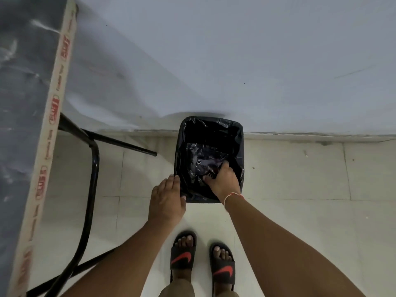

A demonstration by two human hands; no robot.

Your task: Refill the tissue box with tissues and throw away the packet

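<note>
Packet going into the bin, right hand pressing it down.

Crumpled clear plastic tissue packet [200, 161] lies inside the small rectangular bin lined with a black plastic bag [240, 133], which stands on the pale tiled floor [300, 221] against the wall. The right hand [224, 179] is in the bin with fingers spread over the packet; whether it pinches the film I cannot tell. The left hand [168, 197] is flat and open, holding nothing, at the bin's left rim. The risk, I think: the light film may cling to the fingers and lift out, or the liner may slip off the rim. The packet is too crumpled to give a clear long axis or direction.
</note>
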